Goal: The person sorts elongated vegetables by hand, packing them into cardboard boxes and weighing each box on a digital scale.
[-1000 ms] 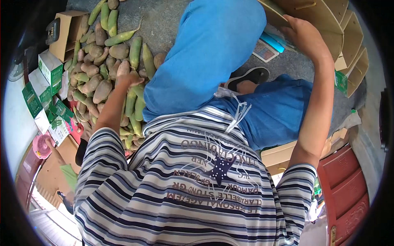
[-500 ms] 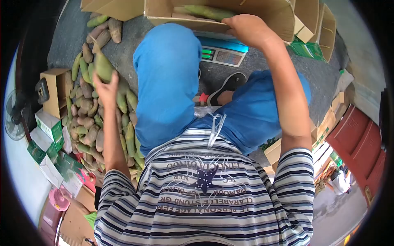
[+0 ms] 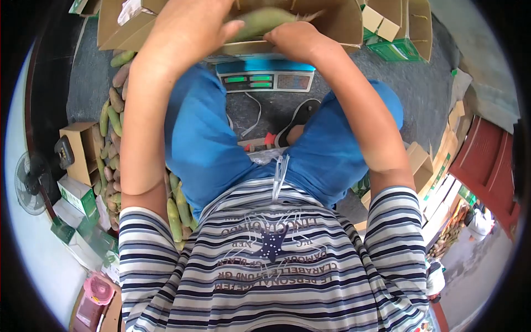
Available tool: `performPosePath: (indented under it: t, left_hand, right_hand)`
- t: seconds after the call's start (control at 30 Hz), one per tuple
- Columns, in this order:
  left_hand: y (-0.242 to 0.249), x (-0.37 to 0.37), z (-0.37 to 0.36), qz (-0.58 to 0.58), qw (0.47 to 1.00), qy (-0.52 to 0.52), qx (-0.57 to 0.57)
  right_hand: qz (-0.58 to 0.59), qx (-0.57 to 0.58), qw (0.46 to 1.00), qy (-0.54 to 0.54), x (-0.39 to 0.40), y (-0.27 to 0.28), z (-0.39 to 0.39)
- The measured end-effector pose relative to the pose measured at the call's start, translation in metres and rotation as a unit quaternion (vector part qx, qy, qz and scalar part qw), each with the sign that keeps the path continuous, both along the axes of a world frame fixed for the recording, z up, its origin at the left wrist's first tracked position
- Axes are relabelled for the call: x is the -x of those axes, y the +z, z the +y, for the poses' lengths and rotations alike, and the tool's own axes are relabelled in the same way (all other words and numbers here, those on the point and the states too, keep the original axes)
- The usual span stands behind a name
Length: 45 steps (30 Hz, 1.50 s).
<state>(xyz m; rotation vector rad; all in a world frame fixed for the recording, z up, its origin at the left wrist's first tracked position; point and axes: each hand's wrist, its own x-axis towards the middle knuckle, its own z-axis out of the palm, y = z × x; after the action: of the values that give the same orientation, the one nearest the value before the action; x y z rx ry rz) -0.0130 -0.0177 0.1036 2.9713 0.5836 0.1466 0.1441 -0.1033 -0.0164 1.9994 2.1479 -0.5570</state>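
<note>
A long green radish (image 3: 263, 23) with a wispy tail, blurred by motion, lies between my hands inside an open cardboard box (image 3: 345, 37). My left hand (image 3: 196, 25) reaches over the near side of the box and grips the radish's left end. Its thumb shows, but the other fingers are partly out of sight. At the near rim, the fingers of my right hand (image 3: 296, 40) curl over the cardboard, close beside the radish. Below the box sits a digital scale (image 3: 265, 80) with lit green displays.
A pile of green and brownish radishes (image 3: 113, 119) lies on the floor at left, partly behind my left arm. More open cartons (image 3: 395, 47) stand at the upper right. A fan (image 3: 34, 180) and stacked green-white boxes (image 3: 77, 193) are at the far left.
My left hand has carried a radish from the pile up and right into the box. My right hand stays at the rim. The view has shifted, showing more of the scale.
</note>
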Motion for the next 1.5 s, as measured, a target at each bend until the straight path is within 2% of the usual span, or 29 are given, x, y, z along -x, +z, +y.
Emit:
performPosePath:
  t: [0.07, 0.1, 0.17, 0.2, 0.23, 0.3, 0.33, 0.4, 0.47, 0.53, 0.57, 0.6, 0.63, 0.67, 0.7, 0.73, 0.77, 0.8, 0.83, 0.9, 0.97, 1.0, 1.03, 1.13, 1.17, 1.27, 1.4, 1.5]
  left_hand:
    - [-0.014, -0.006, -0.006, -0.045, 0.995, -0.090, -0.016]
    - [-0.017, -0.010, -0.012, -0.012, 0.997, -0.073, 0.029]
    - [-0.041, -0.012, -0.012, 0.046, 0.994, -0.076, 0.055]
    - [-0.055, -0.016, -0.011, 0.071, 0.992, -0.084, 0.067]
    - [-0.066, -0.017, -0.011, 0.104, 0.989, -0.073, 0.076]
    - [-0.075, -0.017, -0.017, 0.151, 0.983, -0.076, 0.066]
    - [-0.078, -0.017, -0.018, 0.166, 0.982, -0.082, 0.047]
    - [-0.093, -0.022, -0.012, 0.163, 0.981, -0.086, 0.055]
    - [-0.098, -0.026, -0.008, 0.167, 0.981, -0.091, 0.049]
    - [-0.099, -0.026, -0.006, 0.174, 0.979, -0.096, 0.038]
    - [-0.099, -0.027, -0.007, 0.169, 0.981, -0.092, 0.039]
    - [-0.097, -0.028, -0.009, 0.164, 0.982, -0.086, 0.039]
    - [-0.096, -0.027, -0.009, 0.162, 0.983, -0.079, 0.040]
    - [-0.097, -0.026, -0.008, 0.164, 0.982, -0.081, 0.041]
    - [-0.099, -0.026, -0.007, 0.163, 0.982, -0.082, 0.043]
    - [-0.100, -0.026, -0.007, 0.160, 0.983, -0.083, 0.045]
    - [-0.099, -0.026, -0.007, 0.157, 0.983, -0.083, 0.044]
    - [-0.097, -0.025, -0.009, 0.156, 0.983, -0.085, 0.043]
    - [-0.096, -0.025, -0.010, 0.155, 0.983, -0.087, 0.041]
    - [-0.092, -0.024, -0.014, 0.155, 0.983, -0.083, 0.041]
    - [-0.088, -0.025, -0.017, 0.157, 0.984, -0.081, 0.039]
    - [-0.086, -0.026, -0.019, 0.158, 0.984, -0.078, 0.040]
    - [-0.085, -0.026, -0.020, 0.158, 0.984, -0.077, 0.040]
    - [-0.086, -0.028, -0.019, 0.166, 0.982, -0.081, 0.045]
    - [-0.086, -0.029, -0.020, 0.168, 0.981, -0.083, 0.047]
    - [-0.085, -0.029, -0.018, 0.165, 0.981, -0.080, 0.055]
    - [-0.087, -0.028, -0.019, 0.153, 0.982, -0.094, 0.057]
    - [-0.086, -0.030, -0.019, 0.154, 0.982, -0.092, 0.060]
  right_hand:
    - [-0.014, 0.018, 1.000, 0.000, 0.001, -0.002, 0.001]
    - [0.006, 0.013, 1.000, -0.020, 0.002, -0.001, 0.000]
    - [0.046, 0.021, 0.995, -0.084, 0.003, 0.000, 0.003]
    - [0.041, 0.038, 0.995, -0.081, 0.003, 0.006, 0.004]
    - [0.059, 0.010, 0.991, -0.118, 0.007, -0.002, 0.004]
    - [0.038, 0.051, 0.997, -0.050, 0.007, 0.012, 0.001]
    - [0.027, 0.056, 0.996, -0.066, 0.010, 0.014, 0.000]
    - [0.020, 0.026, 0.997, -0.073, 0.004, 0.017, -0.005]
    - [0.023, -0.001, 0.997, -0.077, -0.004, 0.044, -0.012]
    - [0.087, -0.122, 0.976, -0.156, -0.026, 0.077, -0.033]
    - [0.191, -0.260, 0.924, -0.208, -0.044, 0.077, -0.047]
    - [0.306, -0.310, 0.837, -0.331, -0.050, 0.095, -0.073]
    - [0.256, -0.563, 0.728, -0.297, -0.060, 0.083, -0.098]
    - [0.168, -0.625, 0.681, -0.342, -0.071, 0.074, -0.130]
    - [0.118, -0.529, 0.672, -0.504, -0.079, 0.060, -0.175]
    - [0.031, -0.547, 0.665, -0.507, -0.101, 0.031, -0.223]
    - [0.006, -0.538, 0.636, -0.553, -0.112, 0.003, -0.275]
    - [-0.117, -0.484, 0.640, -0.585, -0.121, -0.034, -0.339]
    - [-0.192, -0.410, 0.630, -0.632, -0.106, -0.053, -0.389]
    - [-0.249, -0.247, 0.587, -0.730, -0.052, -0.085, -0.470]
    - [-0.197, -0.092, 0.536, -0.816, -0.002, -0.116, -0.526]
    - [-0.162, -0.095, 0.508, -0.840, 0.021, -0.123, -0.540]
    - [-0.147, -0.051, 0.468, -0.870, 0.035, -0.120, -0.543]
    - [-0.117, -0.043, 0.541, -0.832, 0.034, -0.116, -0.560]
    - [-0.113, -0.052, 0.547, -0.828, 0.029, -0.113, -0.561]
    - [-0.090, -0.204, 0.582, -0.782, 0.002, -0.116, -0.558]
    - [-0.145, -0.148, 0.582, -0.787, -0.019, -0.111, -0.533]
    - [-0.184, -0.125, 0.616, -0.756, -0.026, -0.099, -0.494]
